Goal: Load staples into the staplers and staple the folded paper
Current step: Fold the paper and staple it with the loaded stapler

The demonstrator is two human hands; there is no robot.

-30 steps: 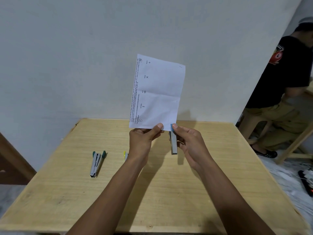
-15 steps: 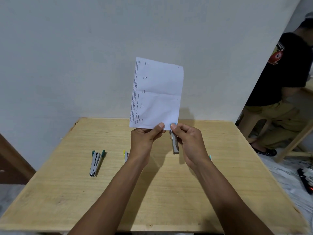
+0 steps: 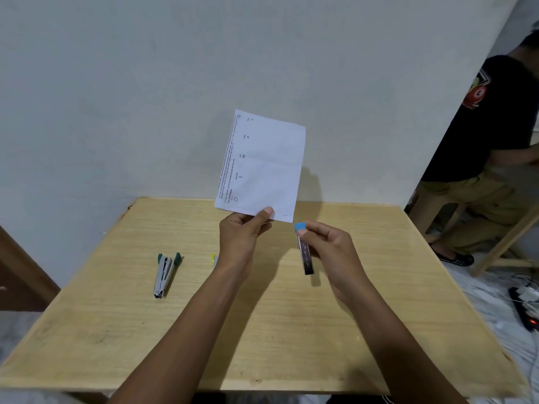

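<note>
My left hand (image 3: 242, 237) pinches the bottom edge of a folded white printed paper (image 3: 262, 167) and holds it upright above the wooden table (image 3: 291, 330). My right hand (image 3: 329, 252) grips a blue-ended metal stapler (image 3: 304, 252), held just right of the paper's lower corner and apart from it. A green-handled stapler (image 3: 164, 274) lies hinged open on the table at the left. A yellow-ended stapler (image 3: 214, 259) lies behind my left wrist, mostly hidden.
A white wall stands right behind the table's far edge. At the right a person in a black shirt (image 3: 490, 126) sits on a wooden stool. Cables and a power strip (image 3: 525, 310) lie on the floor to the right.
My right hand has drawn the blue stapler to the right and off the paper's lower corner. The paper has tilted slightly; my left hand keeps its pinch.
</note>
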